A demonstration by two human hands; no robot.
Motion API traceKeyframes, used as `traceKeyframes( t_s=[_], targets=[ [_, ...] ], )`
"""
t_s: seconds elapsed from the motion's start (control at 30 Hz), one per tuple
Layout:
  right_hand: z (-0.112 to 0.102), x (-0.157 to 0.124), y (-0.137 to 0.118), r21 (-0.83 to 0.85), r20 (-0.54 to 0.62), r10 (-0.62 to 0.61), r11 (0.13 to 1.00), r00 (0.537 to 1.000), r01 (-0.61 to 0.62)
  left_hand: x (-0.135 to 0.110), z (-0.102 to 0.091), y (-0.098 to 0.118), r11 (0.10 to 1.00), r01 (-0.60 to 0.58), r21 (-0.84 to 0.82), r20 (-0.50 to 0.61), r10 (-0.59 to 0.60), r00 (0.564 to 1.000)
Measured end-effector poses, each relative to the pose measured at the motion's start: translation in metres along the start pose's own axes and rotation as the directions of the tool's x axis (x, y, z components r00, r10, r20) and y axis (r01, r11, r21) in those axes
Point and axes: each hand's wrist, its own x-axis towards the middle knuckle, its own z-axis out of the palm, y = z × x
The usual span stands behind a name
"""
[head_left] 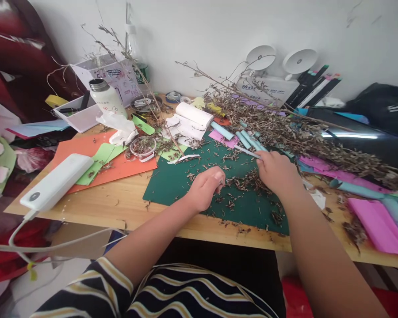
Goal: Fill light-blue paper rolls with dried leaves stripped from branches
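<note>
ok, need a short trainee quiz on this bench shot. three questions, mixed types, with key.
1. Multiple choice: which hand grips the thin, flat, pale strip? A) left B) right C) neither
2. True or false: the off-white, cylindrical bottle stands with its mouth uncovered.
3. Fill in the blank: crumbled, dry brown leaves lie scattered on a flat, smooth ____ mat.

Key: 1. B, the right hand. 2. True. 3. Dark green.
</note>
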Motion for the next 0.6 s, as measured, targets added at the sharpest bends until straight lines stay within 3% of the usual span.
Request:
traceKeyframes(
  t_s=[0.07,0.13,0.23,0.3,0.43,0.6],
  targets=[
    [0.014,0.002,0.011,-0.068,0.056,-0.006,0.998,0.998,0.010,0.000,0.000,0.000,0.999,0.024,-0.022,0.005,-0.024,1.000],
    [0.020,-0.001,0.016,-0.056,0.032,-0.047,0.997,0.998,0.049,0.001,0.000,0.001,0.998,0.057,-0.039,0.002,-0.057,0.998],
    [0.013,-0.011,0.010,-0.007,-0.082,-0.134,0.991,0.988,0.134,0.002,0.001,0.004,0.993,0.095,-0.064,-0.020,-0.097,0.995],
    [0.003,-0.018,0.001,-0.003,-0.099,-0.191,0.981,0.977,0.192,0.003,0.003,0.007,0.993,0.106,-0.060,-0.045,-0.109,0.993],
    [-0.006,-0.026,-0.015,-0.055,0.035,-0.331,0.941,0.943,0.333,0.004,0.006,0.010,0.992,0.126,-0.030,-0.095,-0.128,0.987],
    [0.000,-0.026,-0.022,-0.089,0.169,-0.363,0.920,0.916,0.381,0.004,0.007,0.005,0.994,0.105,-0.013,-0.114,-0.106,0.988]
  ],
)
